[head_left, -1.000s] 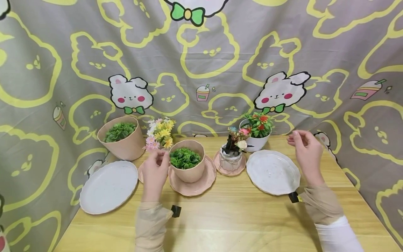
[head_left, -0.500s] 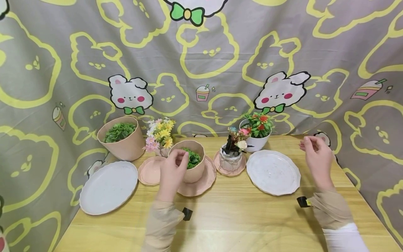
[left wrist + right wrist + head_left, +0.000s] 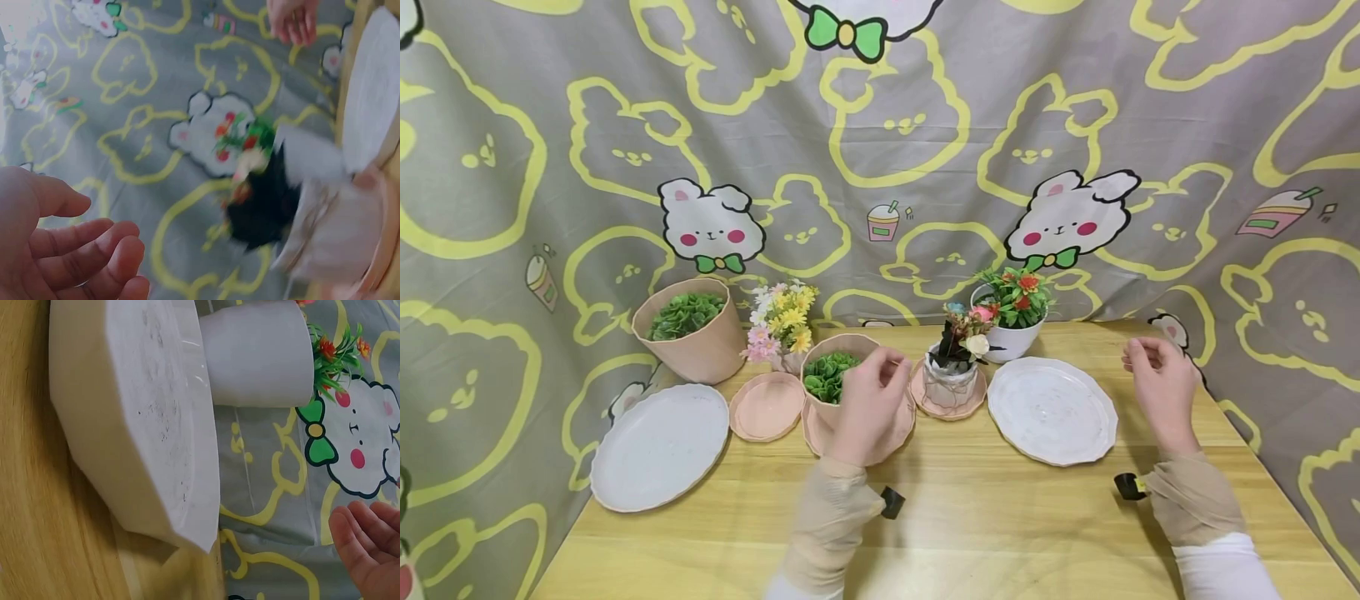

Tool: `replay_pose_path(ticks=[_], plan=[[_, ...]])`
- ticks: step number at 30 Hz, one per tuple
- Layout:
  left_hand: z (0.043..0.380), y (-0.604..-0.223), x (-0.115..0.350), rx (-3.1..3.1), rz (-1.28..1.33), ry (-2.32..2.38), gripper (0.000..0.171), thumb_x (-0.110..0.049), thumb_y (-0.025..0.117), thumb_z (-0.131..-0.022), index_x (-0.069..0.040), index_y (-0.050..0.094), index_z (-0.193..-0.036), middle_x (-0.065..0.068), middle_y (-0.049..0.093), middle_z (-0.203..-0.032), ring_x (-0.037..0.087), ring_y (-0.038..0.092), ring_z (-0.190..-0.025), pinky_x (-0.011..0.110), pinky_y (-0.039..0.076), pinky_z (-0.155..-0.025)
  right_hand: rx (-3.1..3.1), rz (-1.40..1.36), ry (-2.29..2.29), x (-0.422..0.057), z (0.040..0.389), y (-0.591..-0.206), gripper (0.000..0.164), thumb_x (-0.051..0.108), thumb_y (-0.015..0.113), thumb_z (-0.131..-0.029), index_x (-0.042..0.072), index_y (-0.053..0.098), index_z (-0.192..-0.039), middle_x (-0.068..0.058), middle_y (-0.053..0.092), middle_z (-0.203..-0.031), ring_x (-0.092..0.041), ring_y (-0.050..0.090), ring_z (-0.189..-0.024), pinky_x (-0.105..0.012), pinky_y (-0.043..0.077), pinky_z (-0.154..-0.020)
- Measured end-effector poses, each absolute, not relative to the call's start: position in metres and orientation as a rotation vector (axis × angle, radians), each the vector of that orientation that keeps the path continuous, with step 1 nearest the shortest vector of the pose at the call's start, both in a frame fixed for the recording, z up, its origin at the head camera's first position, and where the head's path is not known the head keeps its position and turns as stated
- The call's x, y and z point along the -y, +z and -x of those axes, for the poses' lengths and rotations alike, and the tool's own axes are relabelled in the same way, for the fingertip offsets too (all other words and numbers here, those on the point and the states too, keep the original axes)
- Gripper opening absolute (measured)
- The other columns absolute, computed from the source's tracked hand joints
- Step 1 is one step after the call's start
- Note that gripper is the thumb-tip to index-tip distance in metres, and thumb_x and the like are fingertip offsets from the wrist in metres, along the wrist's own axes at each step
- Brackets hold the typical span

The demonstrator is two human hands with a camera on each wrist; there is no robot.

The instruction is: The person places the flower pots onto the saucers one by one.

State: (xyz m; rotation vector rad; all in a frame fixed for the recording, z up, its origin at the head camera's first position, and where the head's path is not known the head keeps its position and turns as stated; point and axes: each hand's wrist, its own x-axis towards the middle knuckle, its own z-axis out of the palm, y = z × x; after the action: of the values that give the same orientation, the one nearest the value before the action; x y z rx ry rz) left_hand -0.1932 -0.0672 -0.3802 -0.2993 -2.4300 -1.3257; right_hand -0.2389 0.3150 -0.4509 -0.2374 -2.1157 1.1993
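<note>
My left hand (image 3: pixel 874 402) has moved rightward to overlap the leafy pot (image 3: pixel 823 409) mid-frame, its fingers loosely bent around nothing, like those of my right hand (image 3: pixel 1167 390) at frame right, and a low sweep could tip that pot off its saucer (image 3: pixel 822 437).

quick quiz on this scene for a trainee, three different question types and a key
1. True or false: the person's right hand touches the round white tray nearest it.
2. What stands directly behind that tray? a) yellow flowers; b) a round white pot with red flowers; c) another white tray.
3. Fill in: in the head view, the left hand partly hides a tapered beige pot of green leaves, standing on a pink ____.

Key: 1 false; 2 b; 3 saucer.
</note>
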Motion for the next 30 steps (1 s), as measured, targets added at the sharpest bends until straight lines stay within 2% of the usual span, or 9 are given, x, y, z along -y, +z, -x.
replay_pose_path(ticks=[7,12,16,23,30], plan=[[0.199,-0.397,0.03,2.546,0.402,-1.499,0.016,-0.023,0.062,-0.094,-0.009,0.07,-0.097,0.003,0.071,-0.08,0.004,0.057,-0.064,0.017,0.049,-0.058,2.12,0.27,1.27,-0.318,0.241,-0.453,0.026,0.019,0.058,-0.097,-0.005,0.065,-0.103,0.039,0.052,-0.069,0.021,0.055,-0.061,0.0,0.046,-0.059],[0.202,-0.41,0.009,2.624,0.438,-1.503,0.017,-0.026,0.061,-0.094,-0.012,0.07,-0.097,-0.001,0.068,-0.079,-0.001,0.052,-0.066,0.015,0.046,-0.06,2.119,0.278,1.264,-0.319,0.241,-0.453,0.027,0.021,0.058,-0.097,-0.005,0.065,-0.103,0.039,0.053,-0.069,0.022,0.054,-0.061,0.001,0.045,-0.059],[0.205,-0.422,-0.005,2.629,0.446,-1.54,0.015,-0.024,0.061,-0.093,-0.011,0.07,-0.094,-0.001,0.068,-0.074,-0.003,0.053,-0.06,0.014,0.046,-0.057,2.123,0.266,1.247,-0.32,0.242,-0.455,0.028,0.021,0.057,-0.098,-0.005,0.065,-0.104,0.039,0.053,-0.07,0.023,0.054,-0.061,0.001,0.045,-0.06],[0.207,-0.446,-0.027,2.677,0.383,-1.598,0.014,-0.023,0.063,-0.092,-0.011,0.068,-0.086,-0.004,0.065,-0.065,-0.001,0.048,-0.053,0.015,0.042,-0.052,2.113,0.272,1.344,-0.317,0.245,-0.45,0.02,0.02,0.056,-0.098,0.002,0.064,-0.102,0.031,0.056,-0.072,0.017,0.058,-0.065,-0.002,0.049,-0.064],[0.208,-0.468,-0.042,2.732,0.265,-1.576,0.016,-0.021,0.064,-0.09,-0.01,0.067,-0.08,-0.005,0.056,-0.056,0.002,0.044,-0.048,0.016,0.039,-0.048,2.095,0.298,1.472,-0.311,0.26,-0.44,0.02,0.023,0.056,-0.098,0.006,0.063,-0.107,0.027,0.061,-0.073,0.012,0.061,-0.067,-0.005,0.051,-0.066]])
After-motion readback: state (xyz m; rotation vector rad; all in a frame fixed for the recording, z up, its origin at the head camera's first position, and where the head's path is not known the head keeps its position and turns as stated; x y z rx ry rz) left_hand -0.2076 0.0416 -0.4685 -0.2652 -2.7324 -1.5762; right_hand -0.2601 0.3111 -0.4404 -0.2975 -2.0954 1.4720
